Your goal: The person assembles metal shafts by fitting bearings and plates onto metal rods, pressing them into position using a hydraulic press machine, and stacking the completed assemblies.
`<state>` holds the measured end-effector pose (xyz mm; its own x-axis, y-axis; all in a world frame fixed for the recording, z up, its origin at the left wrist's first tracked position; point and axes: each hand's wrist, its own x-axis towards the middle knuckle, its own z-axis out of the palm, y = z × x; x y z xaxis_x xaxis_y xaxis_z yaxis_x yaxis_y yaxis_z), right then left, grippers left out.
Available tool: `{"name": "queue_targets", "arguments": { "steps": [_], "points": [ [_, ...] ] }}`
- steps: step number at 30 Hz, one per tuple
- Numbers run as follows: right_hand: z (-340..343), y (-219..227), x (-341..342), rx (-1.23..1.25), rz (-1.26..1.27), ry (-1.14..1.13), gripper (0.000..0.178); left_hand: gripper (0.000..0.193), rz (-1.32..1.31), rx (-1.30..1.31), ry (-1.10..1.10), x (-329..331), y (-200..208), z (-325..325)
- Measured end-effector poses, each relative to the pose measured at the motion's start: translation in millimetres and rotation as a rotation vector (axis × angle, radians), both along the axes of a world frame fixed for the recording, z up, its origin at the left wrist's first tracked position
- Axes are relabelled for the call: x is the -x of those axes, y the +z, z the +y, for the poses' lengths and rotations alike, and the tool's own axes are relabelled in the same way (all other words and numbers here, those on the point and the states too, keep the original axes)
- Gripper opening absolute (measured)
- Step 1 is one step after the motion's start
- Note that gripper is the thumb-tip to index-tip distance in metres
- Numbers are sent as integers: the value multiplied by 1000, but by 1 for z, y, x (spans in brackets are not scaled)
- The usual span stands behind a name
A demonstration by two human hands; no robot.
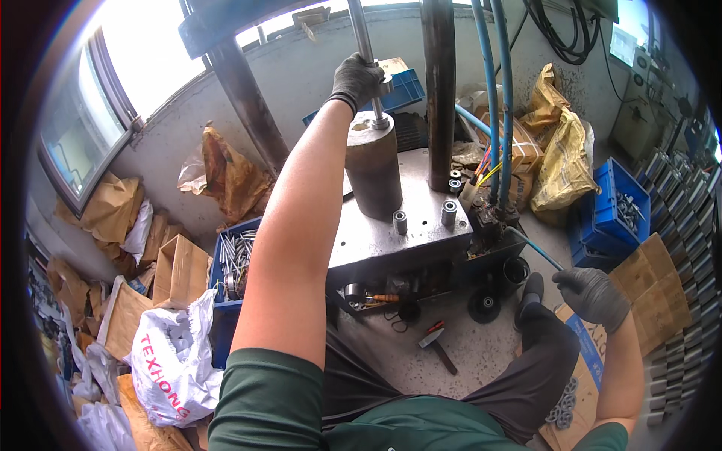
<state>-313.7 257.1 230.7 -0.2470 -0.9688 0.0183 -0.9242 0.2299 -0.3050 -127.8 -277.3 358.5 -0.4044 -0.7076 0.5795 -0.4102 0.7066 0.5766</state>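
My left hand, in a dark grey glove, is closed around an upright metal shaft above the press table. Directly below, the shaft's lower end meets the top of a thick steel cylinder. The cylinder stands on the metal press table. On the right, my gloved right hand grips the outer end of a thin blue lever, which runs to a dark valve block beside the table. Two small metal bushings stand on the table's right part.
Blue hoses and a dark steel column rise behind the table. A blue crate of metal rods stands left, by a white sack. A hammer lies on the floor. Stacked blue crates stand right.
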Motion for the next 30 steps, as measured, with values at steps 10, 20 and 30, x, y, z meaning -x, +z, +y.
{"name": "queue_targets", "arguments": {
  "steps": [10,20,30],
  "points": [
    [2,-4,3,-3,-15,37,24,34,-4,5,4,2,-1,-7],
    [2,-4,4,92,-67,-13,26,33,0,4,15,-4,3,5],
    [4,-6,10,-53,-57,18,30,34,29,-47,-19,0,2,12]
  ]
}}
